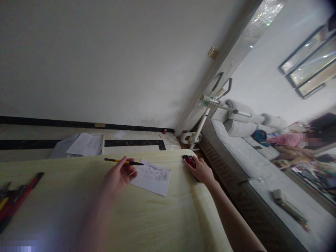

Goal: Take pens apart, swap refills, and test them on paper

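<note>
Pinched between the fingers of my left hand (121, 175) is a yellow and black pen (112, 160), held nearly level above the table (157, 224). Just right of that hand lies a white sheet of paper (153, 178) with dark scribbles on it. At the table's far right corner my right hand (201, 169) closes over a bundle of red and dark pens (189, 160). The palm and fingers hide much of this bundle, so I cannot tell whether it is lifted or resting on the table.
Red, black and yellow items (19, 196) lie blurred at the table's left. Beyond the far edge stands a box with papers (88, 144). To the right are a white exercise machine (203, 122), a grey sofa (236, 157) and a person in pink (286, 140).
</note>
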A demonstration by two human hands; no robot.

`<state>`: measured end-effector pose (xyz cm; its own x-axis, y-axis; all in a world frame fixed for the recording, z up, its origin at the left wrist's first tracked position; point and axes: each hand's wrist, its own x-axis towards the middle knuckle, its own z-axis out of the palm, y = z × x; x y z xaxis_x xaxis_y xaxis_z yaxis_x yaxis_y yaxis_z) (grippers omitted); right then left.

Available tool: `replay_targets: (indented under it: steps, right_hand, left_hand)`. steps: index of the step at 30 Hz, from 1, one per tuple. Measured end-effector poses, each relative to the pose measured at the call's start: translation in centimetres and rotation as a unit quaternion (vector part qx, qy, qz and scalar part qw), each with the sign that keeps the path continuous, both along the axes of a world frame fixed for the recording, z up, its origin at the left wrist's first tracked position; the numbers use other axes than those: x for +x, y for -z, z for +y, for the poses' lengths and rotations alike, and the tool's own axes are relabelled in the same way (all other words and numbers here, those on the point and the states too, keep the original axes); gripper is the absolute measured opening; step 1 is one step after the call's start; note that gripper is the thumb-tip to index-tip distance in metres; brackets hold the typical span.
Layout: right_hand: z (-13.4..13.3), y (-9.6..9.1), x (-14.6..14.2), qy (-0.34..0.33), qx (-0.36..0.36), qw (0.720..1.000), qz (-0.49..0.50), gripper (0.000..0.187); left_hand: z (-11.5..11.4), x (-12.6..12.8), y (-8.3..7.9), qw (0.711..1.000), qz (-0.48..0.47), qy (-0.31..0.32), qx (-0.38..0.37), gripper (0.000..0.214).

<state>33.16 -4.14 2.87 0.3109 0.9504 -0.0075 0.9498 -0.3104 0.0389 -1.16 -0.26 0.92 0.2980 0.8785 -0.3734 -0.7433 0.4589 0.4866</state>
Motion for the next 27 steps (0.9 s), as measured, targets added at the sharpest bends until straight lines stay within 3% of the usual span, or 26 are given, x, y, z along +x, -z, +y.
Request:
replay_targets:
  steps: [7,17,27]
  right_hand:
    - [0.0,0.6,0.2,-0.017,0.027,0.999,-0.022,0.059]
    - [1.4,1.0,0.3,-0.036,0.041,0.998,-0.025,0.062]
    - [2.2,2.5,1.3,-0.143,0.156,0.975,0.071,0.050]
  left_hand:
    - [-0.1,0.1,-0.5,1.000,0.009,-0.006,-0.003,0.019]
    - [-0.1,0.2,-0.3,1.000,0.016,-0.013,-0.013,0.017]
    - [-0.1,0.2,-0.4,1.000,0.011,-0.015,-0.009,0.018]
